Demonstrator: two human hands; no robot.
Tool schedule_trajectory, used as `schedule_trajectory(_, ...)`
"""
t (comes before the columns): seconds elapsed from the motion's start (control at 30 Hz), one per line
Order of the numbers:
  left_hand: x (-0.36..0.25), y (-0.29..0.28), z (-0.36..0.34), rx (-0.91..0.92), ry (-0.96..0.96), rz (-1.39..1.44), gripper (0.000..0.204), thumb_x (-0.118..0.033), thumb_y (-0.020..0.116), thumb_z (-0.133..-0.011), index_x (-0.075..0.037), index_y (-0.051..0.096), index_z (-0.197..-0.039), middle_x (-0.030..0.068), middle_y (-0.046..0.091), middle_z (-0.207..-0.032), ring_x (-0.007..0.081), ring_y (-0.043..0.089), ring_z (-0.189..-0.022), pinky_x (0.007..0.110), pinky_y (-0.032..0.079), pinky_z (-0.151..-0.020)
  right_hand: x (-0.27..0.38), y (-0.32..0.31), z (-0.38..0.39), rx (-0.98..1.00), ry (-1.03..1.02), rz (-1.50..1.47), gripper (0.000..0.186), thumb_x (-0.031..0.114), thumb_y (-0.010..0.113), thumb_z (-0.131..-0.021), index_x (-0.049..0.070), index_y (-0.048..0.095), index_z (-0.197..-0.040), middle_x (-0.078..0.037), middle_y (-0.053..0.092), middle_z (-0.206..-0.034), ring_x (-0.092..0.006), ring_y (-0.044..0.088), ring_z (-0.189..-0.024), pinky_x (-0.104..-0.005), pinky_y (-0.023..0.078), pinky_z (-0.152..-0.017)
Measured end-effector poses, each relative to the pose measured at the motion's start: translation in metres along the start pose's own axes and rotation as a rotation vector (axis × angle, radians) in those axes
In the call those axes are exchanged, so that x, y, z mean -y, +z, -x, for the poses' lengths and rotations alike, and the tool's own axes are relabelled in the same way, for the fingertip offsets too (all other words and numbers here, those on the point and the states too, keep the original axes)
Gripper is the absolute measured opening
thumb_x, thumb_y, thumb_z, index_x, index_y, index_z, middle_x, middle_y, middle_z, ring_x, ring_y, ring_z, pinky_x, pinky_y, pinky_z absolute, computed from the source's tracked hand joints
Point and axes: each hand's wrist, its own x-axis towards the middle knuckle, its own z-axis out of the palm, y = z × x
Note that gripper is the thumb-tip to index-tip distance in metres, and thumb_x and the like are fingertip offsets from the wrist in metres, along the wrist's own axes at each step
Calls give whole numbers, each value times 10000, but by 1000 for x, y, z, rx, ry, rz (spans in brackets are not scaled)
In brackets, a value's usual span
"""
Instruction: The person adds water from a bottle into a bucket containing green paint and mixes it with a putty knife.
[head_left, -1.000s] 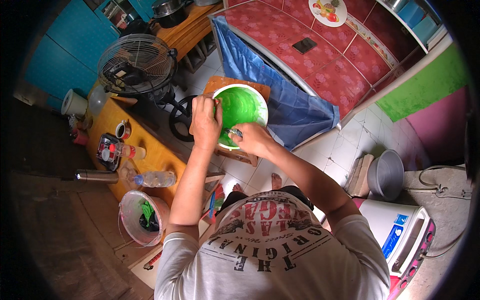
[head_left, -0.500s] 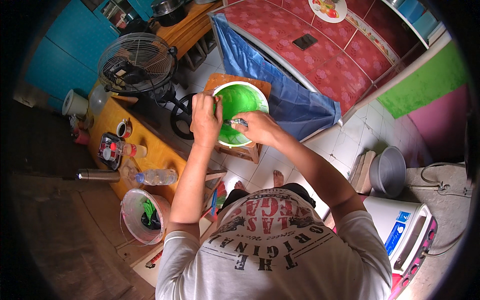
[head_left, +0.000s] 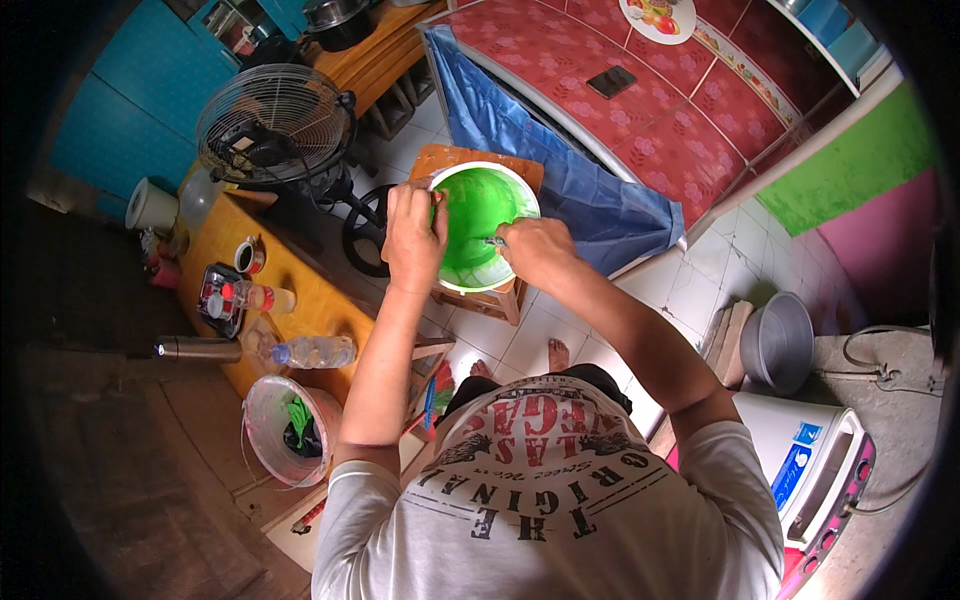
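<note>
A white bucket [head_left: 488, 168] with bright green mixture [head_left: 470, 205] inside stands on a small wooden stool [head_left: 447, 156]. My left hand [head_left: 414, 235] is closed over the bucket's left rim, with a small red piece showing by its fingers. My right hand [head_left: 535, 246], at the right inner side, grips a slim metallic tool [head_left: 492, 242] that reaches into the green mixture. The tool's far end is hard to make out.
A standing fan [head_left: 270, 110] and a yellow table [head_left: 310, 315] with bottles flank my left. A pink bucket [head_left: 285, 465] sits below. Ahead are a red-tiled counter [head_left: 670, 140] and blue cloth [head_left: 590, 220]. A grey basin [head_left: 775, 345] and white appliance [head_left: 805, 460] are at right.
My right hand has moved rightward and a little up with the tool, toward the bucket's right side. The bucket and left hand have shifted slightly up and right in view.
</note>
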Motion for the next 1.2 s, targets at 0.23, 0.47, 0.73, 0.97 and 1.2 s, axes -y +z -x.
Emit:
schedule_trajectory(0.23,2,-1,2,8,1,-25,160,11,708,-860,24,566,-932,182,645,-1028,369,604,-958,432,501,-834,-1,-15,1,-207,0,59,178,153,585,-931,85,729,-1010,-140,729,-907,-311,737,-807,-420,583,-693)
schedule_trajectory(0.47,0,-3,0,2,23,-24,160,7,707,-861,28,567,-935,186,646,-1030,373,606,-955,435,501,-831,-1,-1,3,-317,-30,157,198,78,552,-902,42,714,-1010,-154,719,-889,-301,738,-758,-395,585,-627)
schedule_trajectory(0.73,4,-4,2,-9,-16,-2,162,27,688,-826,21,554,-917,172,613,-1006,374,566,-960,451,485,-843,7,13,16,-187,-102,91,178,105,580,-874,55,724,-966,-156,723,-884,-296,739,-772,-400,591,-649)
schedule_trajectory(0.97,0,-5,3,-21,-9,-18,171,30,692,-823,17,534,-888,165,612,-991,370,567,-946,451,486,-830,31,12,13,15,35,-253,293,268,613,-951,6,711,-1037,-233,718,-933,-385,711,-900,-474,558,-814)
schedule_trajectory(1.2,-1,-5,7,-33,-49,-2,147,30,680,-843,17,547,-906,160,624,-1005,363,578,-962,447,490,-843,44,15,5,-93,138,-659,389,311,594,-968,-21,664,-1159,-294,698,-987,-449,678,-965,-505,523,-893)
